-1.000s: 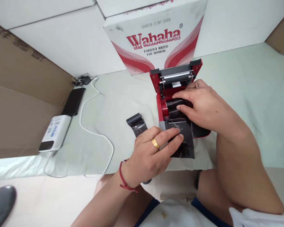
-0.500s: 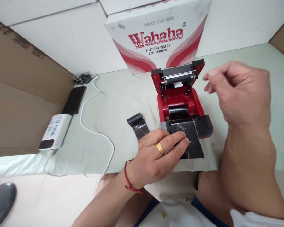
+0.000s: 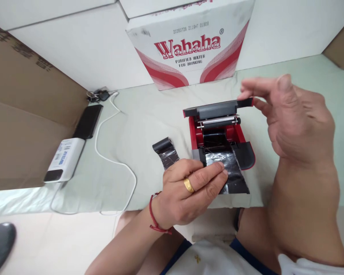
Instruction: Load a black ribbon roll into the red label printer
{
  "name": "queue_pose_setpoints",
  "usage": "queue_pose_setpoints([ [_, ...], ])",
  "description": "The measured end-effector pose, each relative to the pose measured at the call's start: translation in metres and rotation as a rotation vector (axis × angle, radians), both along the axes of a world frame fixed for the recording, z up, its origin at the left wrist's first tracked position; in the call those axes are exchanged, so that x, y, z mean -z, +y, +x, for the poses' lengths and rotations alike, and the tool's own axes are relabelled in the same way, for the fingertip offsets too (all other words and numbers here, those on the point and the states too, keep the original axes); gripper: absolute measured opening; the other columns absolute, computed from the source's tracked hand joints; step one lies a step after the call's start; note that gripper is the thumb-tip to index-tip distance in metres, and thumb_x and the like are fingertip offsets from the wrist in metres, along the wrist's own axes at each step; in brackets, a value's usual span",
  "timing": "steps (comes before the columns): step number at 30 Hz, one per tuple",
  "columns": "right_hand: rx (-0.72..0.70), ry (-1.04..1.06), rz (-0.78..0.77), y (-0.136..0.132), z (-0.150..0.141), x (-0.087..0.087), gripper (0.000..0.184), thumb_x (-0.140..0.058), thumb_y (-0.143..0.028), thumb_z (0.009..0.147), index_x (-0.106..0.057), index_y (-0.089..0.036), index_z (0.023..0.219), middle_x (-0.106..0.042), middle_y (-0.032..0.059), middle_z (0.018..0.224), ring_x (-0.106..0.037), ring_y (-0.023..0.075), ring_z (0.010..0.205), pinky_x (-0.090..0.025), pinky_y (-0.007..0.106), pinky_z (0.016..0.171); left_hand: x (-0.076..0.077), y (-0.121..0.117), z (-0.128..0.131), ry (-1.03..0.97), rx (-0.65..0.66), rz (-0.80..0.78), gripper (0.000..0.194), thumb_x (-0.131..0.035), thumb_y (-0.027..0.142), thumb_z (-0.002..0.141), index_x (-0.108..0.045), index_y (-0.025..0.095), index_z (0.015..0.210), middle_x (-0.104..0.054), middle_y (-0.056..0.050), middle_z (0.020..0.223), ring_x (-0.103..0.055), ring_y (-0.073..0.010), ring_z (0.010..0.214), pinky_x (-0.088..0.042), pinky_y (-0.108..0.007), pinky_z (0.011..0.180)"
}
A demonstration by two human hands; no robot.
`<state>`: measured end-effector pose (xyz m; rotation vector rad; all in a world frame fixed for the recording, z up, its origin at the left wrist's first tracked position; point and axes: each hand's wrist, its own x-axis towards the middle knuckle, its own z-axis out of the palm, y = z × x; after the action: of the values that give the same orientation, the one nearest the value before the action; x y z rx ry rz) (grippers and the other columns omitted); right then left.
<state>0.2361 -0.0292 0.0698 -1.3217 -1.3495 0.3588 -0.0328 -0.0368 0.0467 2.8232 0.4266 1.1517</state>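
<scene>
A small red printer [image 3: 195, 138] stands on the pale green cloth with its grey lid [image 3: 216, 108] tilted halfway down. My right hand [image 3: 292, 114] touches the lid's right corner with its fingertips, fingers curved. A black shiny ribbon film [image 3: 232, 173] hangs out of the printer's front. My left hand [image 3: 189, 187], with a gold ring and a red wrist cord, pinches the film's left edge against the printer's front. A dark ribbon roll [image 3: 164, 146] with crumpled film lies just left of the printer.
A Wahaha water carton [image 3: 189, 42] stands behind the printer. At left are a brown cardboard box [image 3: 23, 114], a black phone [image 3: 87, 121], a white power bank [image 3: 63, 159] with a white cable [image 3: 114, 160], and keys [image 3: 96, 95]. My knees sit below the cloth's front edge.
My right hand left the ribbon inside the printer, rose to the right, then took the lid's corner. The lid has swung from upright to halfway down. My left hand stayed on the film.
</scene>
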Motion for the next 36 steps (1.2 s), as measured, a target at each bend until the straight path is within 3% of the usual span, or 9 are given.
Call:
queue_pose_setpoints([
  [4, -0.2, -0.289, -0.216, -0.025, 0.011, -0.021, 0.031, -0.07, -0.053, 0.113, -0.095, -0.035, 0.112, -0.092, -0.0026, 0.115, -0.09, 0.0264, 0.108, -0.074, 0.042, 0.097, 0.002, 0.002, 0.002, -0.006, 0.015, 0.028, 0.021, -0.064, 0.01, 0.115, -0.083, 0.012, 0.125, -0.094, -0.01, 0.121, -0.088, -0.0154, 0.106, -0.071, -0.03, 0.094],
  [7, -0.335, -0.515, -0.29, -0.039, 0.022, -0.025, 0.034, -0.064, -0.039, 0.112, -0.094, -0.036, 0.129, -0.09, -0.0033, 0.134, -0.088, 0.031, 0.125, -0.073, 0.05, 0.115, 0.003, 0.004, 0.002, -0.013, 0.031, 0.031, 0.024, -0.062, 0.026, 0.12, -0.083, 0.014, 0.123, -0.094, -0.01, 0.118, -0.088, -0.0179, 0.101, -0.07, -0.033, 0.089],
  [11, -0.362, -0.549, -0.291, -0.044, 0.028, -0.019, 0.045, -0.059, -0.026, 0.113, -0.087, -0.038, 0.145, -0.083, -0.0057, 0.15, -0.083, 0.0292, 0.139, -0.067, 0.05, 0.129, 0.008, 0.007, 0.0, -0.178, -0.056, -0.063, 0.055, -0.049, 0.061, 0.123, -0.079, 0.02, 0.145, -0.093, -0.012, 0.124, -0.085, -0.0286, 0.109, -0.069, -0.046, 0.094],
  [14, -0.379, -0.539, -0.284, -0.044, 0.029, -0.017, 0.046, -0.059, -0.023, 0.113, -0.086, -0.035, 0.148, -0.082, -0.0032, 0.152, -0.082, 0.0287, 0.141, -0.068, 0.049, 0.128, 0.014, 0.011, 0.0, -0.287, -0.184, -0.273, 0.053, -0.042, 0.052, 0.126, -0.068, 0.027, 0.164, -0.089, -0.011, 0.14, -0.082, -0.031, 0.133, -0.064, -0.052, 0.118],
  [18, -0.344, -0.553, -0.278, -0.049, 0.03, -0.021, 0.045, -0.059, -0.025, 0.114, -0.085, -0.032, 0.15, -0.085, 0.0011, 0.148, -0.087, 0.0301, 0.13, -0.075, 0.046, 0.113, 0.015, 0.015, -0.001, -0.212, -0.299, -0.465, 0.039, -0.049, 0.035, 0.127, -0.07, 0.026, 0.159, -0.089, -0.01, 0.144, -0.081, -0.0253, 0.142, -0.061, -0.045, 0.126],
  [24, -0.287, -0.664, -0.234, -0.059, 0.024, -0.02, 0.042, -0.056, -0.028, 0.115, -0.085, -0.028, 0.145, -0.09, 0.0036, 0.135, -0.091, 0.0283, 0.105, -0.076, 0.041, 0.082, 0.01, 0.02, -0.001, -0.111, -0.345, -0.29, 0.034, -0.049, 0.031, 0.126, -0.079, 0.026, 0.141, -0.093, -0.004, 0.134, -0.088, -0.0223, 0.127, -0.054, -0.043, 0.126],
  [29, -0.217, -0.855, -0.217, -0.06, 0.012, -0.02, 0.042, -0.05, -0.024, 0.108, -0.088, -0.025, 0.125, -0.092, 0.0087, 0.122, -0.089, 0.0313, 0.083, -0.06, 0.041, 0.05, 0.012, 0.017, 0.012, -0.044, -0.397, -0.102, 0.04, -0.046, 0.038, 0.125, -0.08, 0.024, 0.138, -0.093, -0.008, 0.124, -0.088, -0.0283, 0.125, -0.047, -0.049, 0.124],
  [32, -0.186, -0.827, -0.199, -0.06, 0.01, -0.019, 0.041, -0.049, -0.024, 0.11, -0.088, -0.025, 0.122, -0.092, 0.0078, 0.118, -0.088, 0.0303, 0.079, -0.056, 0.04, 0.048, 0.014, 0.017, 0.015, -0.071, -0.375, -0.099, 0.038, -0.047, 0.036, 0.124, -0.081, 0.024, 0.137, -0.093, -0.007, 0.122, -0.087, -0.0291, 0.127, -0.048, -0.05, 0.123],
  [36, -0.171, -0.641, -0.258, -0.058, 0.014, -0.018, 0.035, -0.057, -0.032, 0.115, -0.089, -0.029, 0.128, -0.092, 0.0026, 0.123, -0.09, 0.0262, 0.09, -0.07, 0.039, 0.071, 0.018, 0.024, 0.006, -0.187, -0.289, -0.351, 0.032, -0.054, 0.028, 0.121, -0.082, 0.027, 0.138, -0.091, -0.007, 0.124, -0.083, -0.0265, 0.126, -0.061, -0.046, 0.111],
])
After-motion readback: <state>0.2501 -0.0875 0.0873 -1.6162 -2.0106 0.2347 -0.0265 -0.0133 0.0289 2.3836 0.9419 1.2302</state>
